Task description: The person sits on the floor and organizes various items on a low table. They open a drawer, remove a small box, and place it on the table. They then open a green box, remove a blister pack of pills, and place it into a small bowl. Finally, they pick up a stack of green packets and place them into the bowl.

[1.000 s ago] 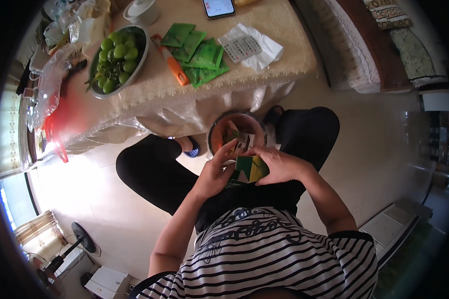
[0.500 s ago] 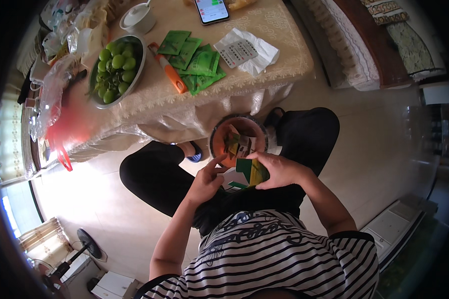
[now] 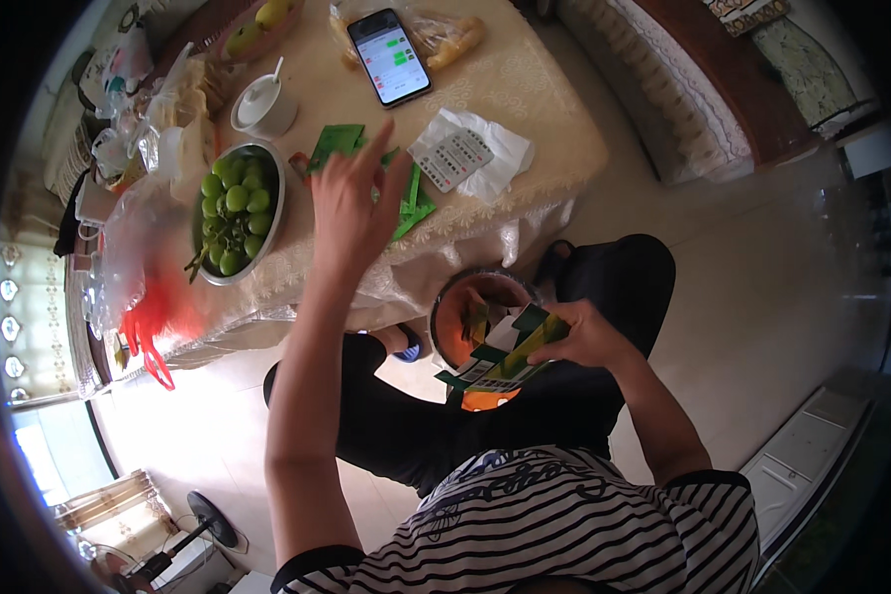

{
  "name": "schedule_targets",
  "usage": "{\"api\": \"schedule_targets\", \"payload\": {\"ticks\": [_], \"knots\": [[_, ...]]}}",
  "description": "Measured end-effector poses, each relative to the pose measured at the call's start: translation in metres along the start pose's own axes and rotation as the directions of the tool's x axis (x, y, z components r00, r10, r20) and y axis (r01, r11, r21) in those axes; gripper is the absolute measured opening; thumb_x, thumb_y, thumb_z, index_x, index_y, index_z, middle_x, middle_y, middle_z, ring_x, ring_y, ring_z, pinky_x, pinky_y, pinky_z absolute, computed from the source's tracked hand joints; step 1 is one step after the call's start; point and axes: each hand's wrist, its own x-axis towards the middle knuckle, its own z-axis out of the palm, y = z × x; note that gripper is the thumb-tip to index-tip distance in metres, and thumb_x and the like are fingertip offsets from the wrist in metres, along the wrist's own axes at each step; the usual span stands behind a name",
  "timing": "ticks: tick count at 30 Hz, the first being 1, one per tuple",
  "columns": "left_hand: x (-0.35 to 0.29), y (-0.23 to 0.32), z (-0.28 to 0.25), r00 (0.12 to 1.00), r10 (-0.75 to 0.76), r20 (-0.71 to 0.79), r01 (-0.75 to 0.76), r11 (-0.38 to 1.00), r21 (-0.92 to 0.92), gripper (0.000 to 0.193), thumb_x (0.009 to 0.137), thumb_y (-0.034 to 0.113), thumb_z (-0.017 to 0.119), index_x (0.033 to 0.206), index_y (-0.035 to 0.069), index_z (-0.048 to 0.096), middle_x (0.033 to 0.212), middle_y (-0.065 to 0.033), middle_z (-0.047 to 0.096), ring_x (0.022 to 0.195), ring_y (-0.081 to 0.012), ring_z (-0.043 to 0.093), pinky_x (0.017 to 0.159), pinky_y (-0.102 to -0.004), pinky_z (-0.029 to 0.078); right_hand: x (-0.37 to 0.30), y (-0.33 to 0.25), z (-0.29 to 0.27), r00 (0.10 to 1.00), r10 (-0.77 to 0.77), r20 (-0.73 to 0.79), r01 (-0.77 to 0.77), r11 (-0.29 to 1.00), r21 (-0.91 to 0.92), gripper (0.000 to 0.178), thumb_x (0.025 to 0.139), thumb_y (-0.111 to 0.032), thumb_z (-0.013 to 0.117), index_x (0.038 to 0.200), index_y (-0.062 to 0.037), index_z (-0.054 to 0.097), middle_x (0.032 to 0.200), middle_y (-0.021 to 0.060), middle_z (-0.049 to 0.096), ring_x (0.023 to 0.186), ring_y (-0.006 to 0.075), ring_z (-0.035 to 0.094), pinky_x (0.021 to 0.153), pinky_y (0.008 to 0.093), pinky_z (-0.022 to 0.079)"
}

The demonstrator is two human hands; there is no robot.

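Note:
My left hand (image 3: 349, 203) is over the table with nothing in it, index finger stretched out below the phone (image 3: 389, 61). Beneath its fingers lie several green sachets (image 3: 335, 144), partly covered. The orange-handled tool beside them is mostly hidden by that hand. In my lap, my right hand (image 3: 591, 339) grips an opened green and yellow carton (image 3: 505, 364) by one end, its flaps spread and white inside showing. Just beyond the carton, an orange-red bin (image 3: 447, 327) with packaging scraps stands between my knees. A printed white card (image 3: 452, 158) rests on a crumpled tissue (image 3: 510, 158).
A metal bowl (image 3: 280, 203) of green grapes (image 3: 233, 213) sits left on the table. Behind it are a white lidded cup (image 3: 265, 107) and plastic bags (image 3: 129, 228). A red bag (image 3: 158, 317) hangs at the table's left edge. A fan (image 3: 213, 517) stands lower left.
My left hand has left the carton and reached up over the sachets. My right hand still holds the carton, now seen more spread out. The view has shifted, showing more of the phone.

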Motion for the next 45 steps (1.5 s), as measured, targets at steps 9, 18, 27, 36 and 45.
{"api": "schedule_targets", "payload": {"ticks": [9, 18, 27, 36, 45], "knots": [[0.086, -0.032, 0.054, 0.97, -0.114, 0.215, 0.017, 0.913, 0.408, 0.072, 0.081, 0.071, 0.036, 0.134, 0.022, 0.044, 0.075, -0.0123, 0.066, 0.079, -0.025, 0.063, 0.082, -0.0388, 0.034, -0.009, 0.007, 0.003, 0.999, 0.032, 0.011, -0.031, 0.995, -0.099, 0.051, 0.066, -0.009, 0.079, 0.111, -0.0039, 0.056, 0.098, 0.0078, 0.067, 0.089, 0.0087, 0.059, 0.085, 0.0245, 0.044], [0.09, -0.042, 0.058, 0.971, -0.138, 0.198, 0.043, 0.905, 0.424, 0.07, 0.082, 0.069, 0.037, 0.133, 0.021, 0.045, 0.075, -0.0134, 0.066, 0.078, -0.0272, 0.063, 0.082, -0.0406, 0.034, -0.006, 0.004, -0.005, 1.0, 0.003, 0.015, -0.001, 0.989, -0.146, 0.045, 0.066, -0.012, 0.079, 0.105, -0.0031, 0.059, 0.095, 0.0086, 0.067, 0.087, 0.0106, 0.061, 0.082, 0.0253, 0.045], [-0.067, 0.029, 0.014, 0.994, -0.108, 0.008, 0.091, 0.795, -0.6, 0.043, 0.084, 0.024, 0.064, 0.118, 0.001, 0.053, 0.068, -0.0042, 0.054, 0.065, -0.0117, 0.051, 0.062, -0.0255, 0.043, 0.004, 0.011, -0.006, 0.98, 0.071, -0.186, -0.009, 0.948, 0.317, 0.031, 0.07, 0.005, 0.073, 0.098, 0.0018, 0.06, 0.094, 0.0085, 0.067, 0.083, 0.0143, 0.064, 0.075, 0.0262, 0.052], [-0.205, 0.071, 0.045, 0.633, -0.309, 0.71, 0.74, -0.031, -0.672, 0.026, 0.084, 0.014, 0.067, 0.104, -0.001, 0.062, 0.091, -0.0068, 0.066, 0.082, -0.0106, 0.061, 0.071, -0.0238, 0.049, 0.01, 0.016, 0.004, 0.997, 0.058, -0.059, -0.02, 0.862, 0.507, 0.035, 0.069, 0.004, 0.074, 0.101, -0.0021, 0.061, 0.096, 0.007, 0.067, 0.086, 0.0137, 0.062, 0.08, 0.0283, 0.05], [-0.226, 0.07, 0.066, 0.532, -0.34, 0.776, 0.567, -0.538, -0.624, 0.015, 0.088, 0.011, 0.06, 0.101, 0.003, 0.062, 0.094, -0.0076, 0.065, 0.079, -0.0139, 0.062, 0.072, -0.0306, 0.053, 0.011, 0.028, 0.01, 0.974, 0.22, 0.058, -0.21, 0.774, 0.598, 0.042, 0.081, -0.018, 0.068, 0.116, -0.0005, 0.052, 0.107, 0.0084, 0.061, 0.096, 0.0164, 0.06, 0.084, 0.03, 0.047]]}}
